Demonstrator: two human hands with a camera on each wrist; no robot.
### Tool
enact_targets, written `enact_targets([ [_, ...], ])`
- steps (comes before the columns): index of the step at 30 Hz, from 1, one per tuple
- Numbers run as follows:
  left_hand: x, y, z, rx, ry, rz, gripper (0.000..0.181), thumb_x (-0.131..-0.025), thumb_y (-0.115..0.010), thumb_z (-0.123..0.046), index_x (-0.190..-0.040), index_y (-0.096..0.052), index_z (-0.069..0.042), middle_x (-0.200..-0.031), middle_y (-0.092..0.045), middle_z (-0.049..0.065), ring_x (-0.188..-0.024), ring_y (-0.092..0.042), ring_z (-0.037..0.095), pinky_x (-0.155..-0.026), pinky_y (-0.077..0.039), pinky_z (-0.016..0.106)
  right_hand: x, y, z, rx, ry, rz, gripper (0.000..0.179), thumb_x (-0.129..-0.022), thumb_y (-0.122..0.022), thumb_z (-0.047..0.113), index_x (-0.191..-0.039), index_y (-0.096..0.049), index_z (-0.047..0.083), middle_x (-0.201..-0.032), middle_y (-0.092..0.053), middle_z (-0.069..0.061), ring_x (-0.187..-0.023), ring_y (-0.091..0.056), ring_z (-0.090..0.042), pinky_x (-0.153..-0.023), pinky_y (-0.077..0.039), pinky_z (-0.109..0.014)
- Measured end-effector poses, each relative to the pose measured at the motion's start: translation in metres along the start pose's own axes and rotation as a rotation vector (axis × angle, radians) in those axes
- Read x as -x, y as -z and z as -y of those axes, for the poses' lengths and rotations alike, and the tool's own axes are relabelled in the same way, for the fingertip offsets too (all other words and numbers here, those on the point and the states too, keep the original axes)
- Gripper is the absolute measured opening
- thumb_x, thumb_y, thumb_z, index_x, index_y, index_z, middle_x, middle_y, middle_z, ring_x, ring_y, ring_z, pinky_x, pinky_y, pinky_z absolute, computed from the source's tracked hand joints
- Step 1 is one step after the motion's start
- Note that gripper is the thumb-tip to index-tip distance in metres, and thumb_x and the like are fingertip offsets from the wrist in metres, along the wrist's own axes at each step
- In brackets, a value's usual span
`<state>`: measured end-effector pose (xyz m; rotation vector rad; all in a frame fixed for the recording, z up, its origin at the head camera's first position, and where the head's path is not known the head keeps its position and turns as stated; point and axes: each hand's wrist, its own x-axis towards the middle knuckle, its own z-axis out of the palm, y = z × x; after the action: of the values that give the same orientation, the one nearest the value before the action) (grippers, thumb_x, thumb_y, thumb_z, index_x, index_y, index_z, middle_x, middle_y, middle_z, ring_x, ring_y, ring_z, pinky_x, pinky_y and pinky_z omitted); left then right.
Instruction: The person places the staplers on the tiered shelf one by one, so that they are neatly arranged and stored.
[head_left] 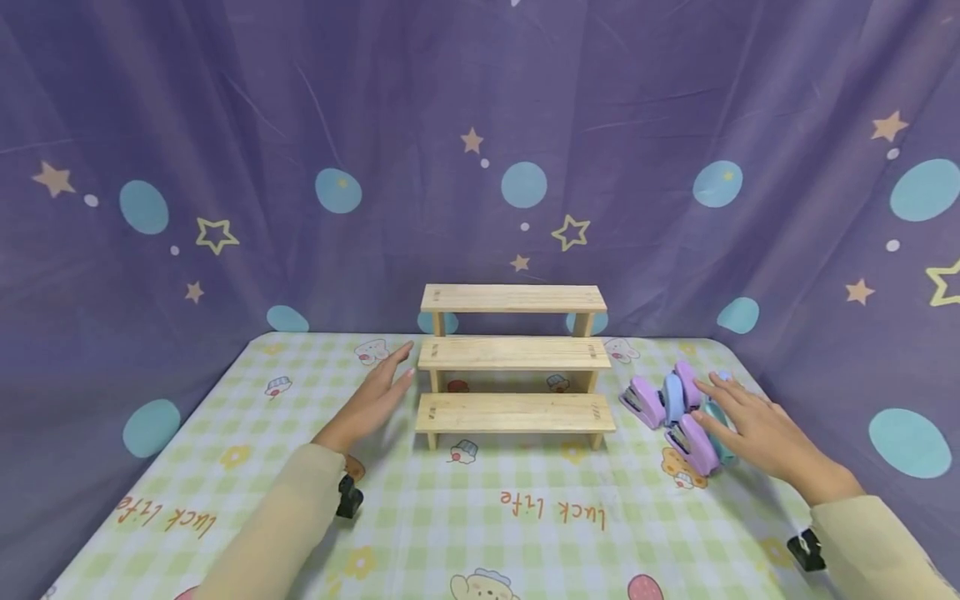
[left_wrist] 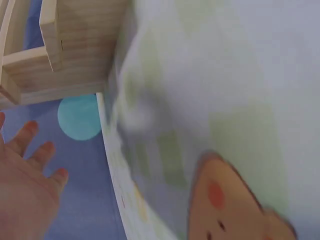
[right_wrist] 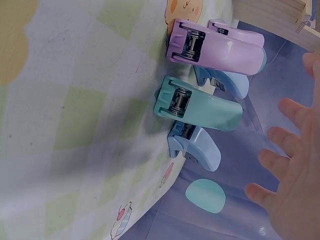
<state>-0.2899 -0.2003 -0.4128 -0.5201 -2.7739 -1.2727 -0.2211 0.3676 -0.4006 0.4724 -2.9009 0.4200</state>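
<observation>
Several small staplers in purple (head_left: 697,447), blue (head_left: 672,397) and teal (right_wrist: 210,107) stand close together on the right side of the table. My right hand (head_left: 772,432) hovers over their right edge with fingers spread and holds nothing; in the head view it overlaps the teal one. In the right wrist view its fingers are apart from the staplers. A three-step wooden shelf (head_left: 515,412) stands in the middle. To the left of it, my left hand (head_left: 370,406) is held up, fingers straight and thumb apart, with nothing in it.
A green-and-white checked cloth (head_left: 420,500) with cartoon prints covers the table. Behind and at the sides hangs a purple curtain (head_left: 420,108) with stars and blue dots. Dark camera mounts sit at both wrists.
</observation>
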Motion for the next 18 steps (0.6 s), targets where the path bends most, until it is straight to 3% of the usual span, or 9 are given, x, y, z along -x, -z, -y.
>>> enact_targets([
  [7, -0.018, -0.010, -0.009, 0.020, -0.017, -0.003, 0.057, -0.109, -0.030, -0.050, -0.161, -0.021, -0.030, -0.164, -0.023, 0.003, -0.150, -0.019, 0.029, -0.117, -0.017, 0.061, 0.000, -0.001, -0.002, -0.011, 0.014, -0.004, 0.060, -0.104, -0.053, 0.042, -0.152, -0.044, 0.007, -0.154, -0.037, -0.025, -0.138, -0.032, -0.052, -0.094, -0.026, -0.080],
  [12, -0.029, -0.014, -0.007, 0.049, -0.012, -0.008, 0.057, -0.110, -0.026, -0.047, -0.162, -0.022, -0.024, -0.164, -0.022, 0.006, -0.149, -0.020, 0.031, -0.119, -0.018, 0.055, 0.000, -0.003, -0.005, -0.044, 0.040, -0.032, 0.059, -0.103, -0.057, 0.039, -0.149, -0.046, 0.004, -0.151, -0.040, -0.026, -0.137, -0.032, -0.053, -0.099, -0.026, -0.078],
  [15, -0.032, -0.016, -0.004, 0.149, 0.013, 0.010, 0.058, -0.110, -0.028, -0.046, -0.162, -0.020, -0.023, -0.165, -0.020, 0.008, -0.149, -0.020, 0.033, -0.119, -0.018, 0.056, 0.001, -0.004, -0.006, -0.065, 0.049, -0.045, 0.060, -0.101, -0.061, 0.037, -0.148, -0.046, 0.002, -0.150, -0.040, -0.028, -0.136, -0.032, -0.055, -0.101, -0.027, -0.075],
  [18, -0.032, -0.018, -0.002, 0.326, 0.058, 0.024, 0.058, -0.110, -0.033, -0.045, -0.162, -0.019, -0.024, -0.165, -0.018, 0.010, -0.149, -0.020, 0.034, -0.119, -0.019, 0.055, 0.001, -0.003, -0.007, -0.093, 0.062, -0.055, 0.060, -0.099, -0.065, 0.031, -0.146, -0.047, -0.003, -0.146, -0.043, -0.030, -0.134, -0.033, -0.057, -0.102, -0.029, -0.073],
])
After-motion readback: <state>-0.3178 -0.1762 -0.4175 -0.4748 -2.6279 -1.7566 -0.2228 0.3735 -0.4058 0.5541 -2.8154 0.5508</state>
